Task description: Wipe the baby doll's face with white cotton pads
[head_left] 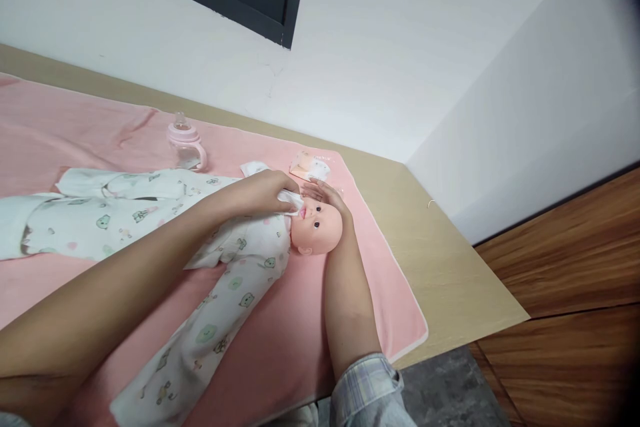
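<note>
A baby doll [320, 227] in a white patterned sleepsuit [150, 220] lies on a pink blanket [280, 340], head to the right. My left hand [267, 190] is closed on a white wipe [291, 199] pressed at the doll's mouth and chin. My right hand [327, 197] lies over the far side of the doll's head, fingers stretched flat along it.
A pink baby bottle [186, 145] stands on the blanket behind the doll. A small packet of wipes [310, 165] lies near the blanket's far right corner. The blanket covers a beige table [450, 267] set against a white wall, with wood floor to the right.
</note>
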Tool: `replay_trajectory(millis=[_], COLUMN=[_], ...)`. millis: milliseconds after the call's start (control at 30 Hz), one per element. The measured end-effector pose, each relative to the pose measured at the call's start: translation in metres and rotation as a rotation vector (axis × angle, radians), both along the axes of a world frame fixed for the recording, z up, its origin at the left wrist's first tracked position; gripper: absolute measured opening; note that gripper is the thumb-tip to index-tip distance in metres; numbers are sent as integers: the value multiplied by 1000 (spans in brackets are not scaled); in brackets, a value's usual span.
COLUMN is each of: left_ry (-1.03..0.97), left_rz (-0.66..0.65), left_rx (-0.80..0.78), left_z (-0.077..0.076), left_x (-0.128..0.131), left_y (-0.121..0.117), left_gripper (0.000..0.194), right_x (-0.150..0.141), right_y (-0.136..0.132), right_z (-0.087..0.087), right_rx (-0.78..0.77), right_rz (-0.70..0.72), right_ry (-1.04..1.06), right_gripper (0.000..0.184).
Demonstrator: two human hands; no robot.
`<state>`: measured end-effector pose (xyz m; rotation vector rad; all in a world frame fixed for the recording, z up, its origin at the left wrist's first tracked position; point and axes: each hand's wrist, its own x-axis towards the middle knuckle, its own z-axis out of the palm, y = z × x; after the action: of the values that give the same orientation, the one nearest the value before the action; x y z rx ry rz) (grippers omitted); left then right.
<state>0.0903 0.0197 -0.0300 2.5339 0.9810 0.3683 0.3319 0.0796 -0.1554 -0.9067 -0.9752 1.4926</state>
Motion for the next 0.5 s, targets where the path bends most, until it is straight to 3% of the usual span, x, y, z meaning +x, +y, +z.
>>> replay_trajectory(millis=[500], left_ry=[-124], left_rz=[75], left_rx=[96], left_z=[-11], left_x=[7], left_y=[4], left_gripper=[25], right_x=[-1], right_y=[0], right_z=[4], right_rx=[-14], right_rz=[-8], right_ry=[-74], right_gripper=[30])
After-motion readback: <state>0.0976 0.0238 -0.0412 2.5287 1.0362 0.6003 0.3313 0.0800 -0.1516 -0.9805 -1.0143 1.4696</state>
